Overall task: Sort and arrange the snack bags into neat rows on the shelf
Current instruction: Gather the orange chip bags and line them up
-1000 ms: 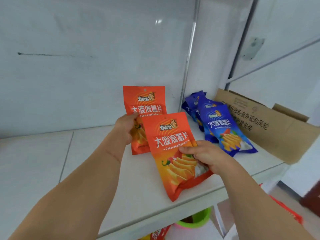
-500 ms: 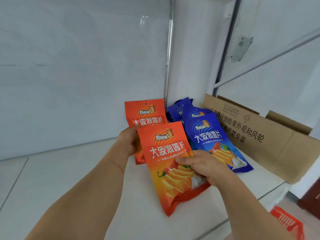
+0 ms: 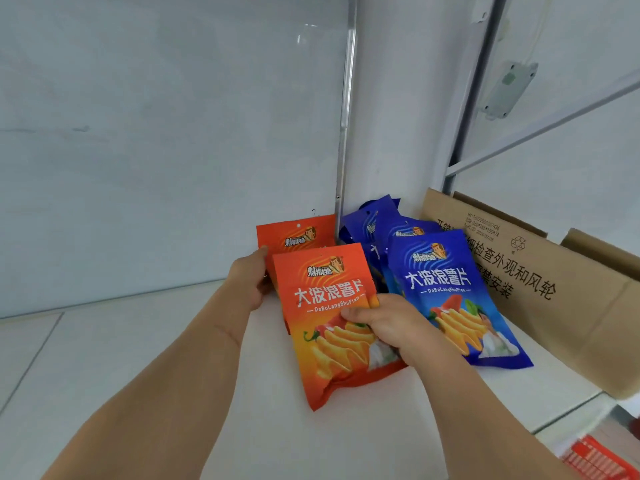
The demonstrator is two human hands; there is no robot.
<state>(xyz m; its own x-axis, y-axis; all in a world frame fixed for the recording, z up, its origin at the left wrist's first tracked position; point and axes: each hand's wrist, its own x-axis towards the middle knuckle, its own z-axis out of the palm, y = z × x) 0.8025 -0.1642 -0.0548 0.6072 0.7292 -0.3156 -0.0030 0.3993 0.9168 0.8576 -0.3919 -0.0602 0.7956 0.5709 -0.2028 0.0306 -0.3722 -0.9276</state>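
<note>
Head view: white shelf (image 3: 138, 358) w/ two orange snack bags and a bunch of blue ones at the back right corner.

Right hand (image 3: 388, 323) grips the front orange bag (image 3: 332, 327) at its right edge, approx mid-height; thumb on the printed face, other fingers curled behind. Bag tilts, top leaning away, bottom corner down on the shelf.

Left hand (image 3: 251, 284) holds the rear orange bag (image 3: 298, 233) at its left edge, thumb on the front, remaining fingers hidden behind the pack. That bag stands upright close to the back wall (image 3: 156, 133), mostly covered by the front orange one.

Front blue bag (image 3: 450, 296) lies leaning just right of the right hand, touching the wrist area. More blue bags (image 3: 377, 220) piled behind it in the corner next to the metal upright (image 3: 346, 116); exact count can't tell.

Cardboard box (image 3: 554, 299) w/ black printed characters lies flattened along the shelf's right side, just beside the blue bags. Red basket (image 3: 595, 459) partly seen below, bottom right.
</note>
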